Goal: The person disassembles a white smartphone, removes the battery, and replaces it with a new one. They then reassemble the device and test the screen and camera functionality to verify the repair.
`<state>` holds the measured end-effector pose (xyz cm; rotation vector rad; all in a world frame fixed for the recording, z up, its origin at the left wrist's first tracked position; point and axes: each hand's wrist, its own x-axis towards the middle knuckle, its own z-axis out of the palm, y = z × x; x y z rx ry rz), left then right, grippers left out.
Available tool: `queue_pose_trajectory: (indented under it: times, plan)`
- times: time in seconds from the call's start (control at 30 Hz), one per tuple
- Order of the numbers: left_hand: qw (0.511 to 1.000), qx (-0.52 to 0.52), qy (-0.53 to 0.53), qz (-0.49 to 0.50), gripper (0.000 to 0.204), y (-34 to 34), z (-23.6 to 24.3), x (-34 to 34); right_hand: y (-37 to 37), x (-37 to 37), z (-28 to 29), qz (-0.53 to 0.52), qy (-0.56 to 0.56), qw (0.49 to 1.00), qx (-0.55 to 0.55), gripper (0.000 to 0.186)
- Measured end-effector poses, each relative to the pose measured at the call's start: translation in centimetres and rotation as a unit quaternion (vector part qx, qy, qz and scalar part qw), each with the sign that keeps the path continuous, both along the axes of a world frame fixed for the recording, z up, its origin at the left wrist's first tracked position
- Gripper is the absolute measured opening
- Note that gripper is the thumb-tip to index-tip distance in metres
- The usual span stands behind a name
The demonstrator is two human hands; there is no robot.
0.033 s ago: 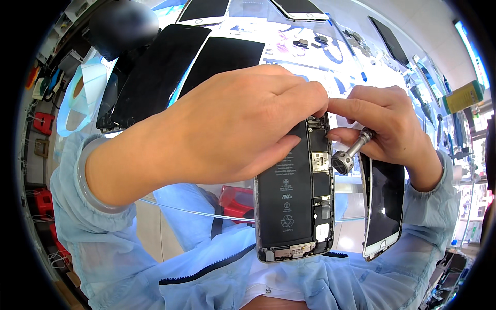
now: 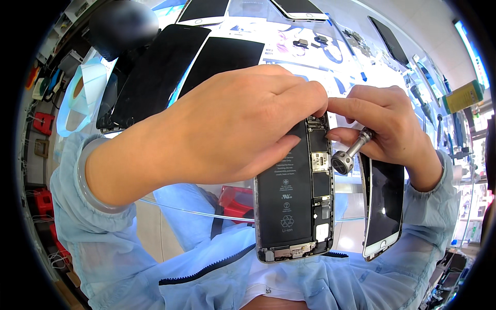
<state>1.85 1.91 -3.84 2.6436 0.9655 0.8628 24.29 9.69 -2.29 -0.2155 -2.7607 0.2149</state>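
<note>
Opened phone (image 2: 311,206): placed in front of the torso with its inside exposed, its upper end covered by the left hand (image 2: 248,119).
Left grip: fingers are curled and the thumb is laid over the battery (image 2: 285,206); the fingertips are hidden, so whether the phone is clamped cannot be told.
Right grip: a silver tool (image 2: 343,161) is clasped in the right hand (image 2: 385,116), its knobbed end exposed, its other end hidden; index finger and thumb are pointed toward the phone's upper edge.
White-framed screen (image 2: 385,206): seen below the right hand, by which its upper end is hidden.
Top rim: two white-edged phones, one (image 2: 206,9) and another (image 2: 299,7), are cut off.
Dark rounded shape (image 2: 124,28): blurred, not to be made out.
Battery print: small pale lines, partly covered by the left hand; a recycling symbol is shown lower down.
Green-capped bottle (image 2: 461,98): its label print is too small to be read.
</note>
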Motion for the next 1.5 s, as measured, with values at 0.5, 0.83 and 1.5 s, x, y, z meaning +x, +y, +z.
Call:
queue_pose_trajectory:
  times: [0.5, 0.83, 1.5]
  plan:
    - [0.998, -0.048, 0.038, 0.018, 0.036, -0.3, 0.8, 0.0, -0.4, -0.2, 0.2, -0.005, -0.023, 0.999, 0.048, 0.028]
    - [0.999, 0.024, 0.031, 0.009, 0.036, -0.2, 0.0, -0.3, -0.2, 0.0, 0.5, 0.037, 0.015, 0.995, 0.087, 0.027]
    - [0.998, 0.034, 0.059, 0.020, 0.032, -0.3, -0.2, -0.3, -0.1, -0.2, 0.0, 0.025, 0.005, 1.000, -0.001, 0.023]
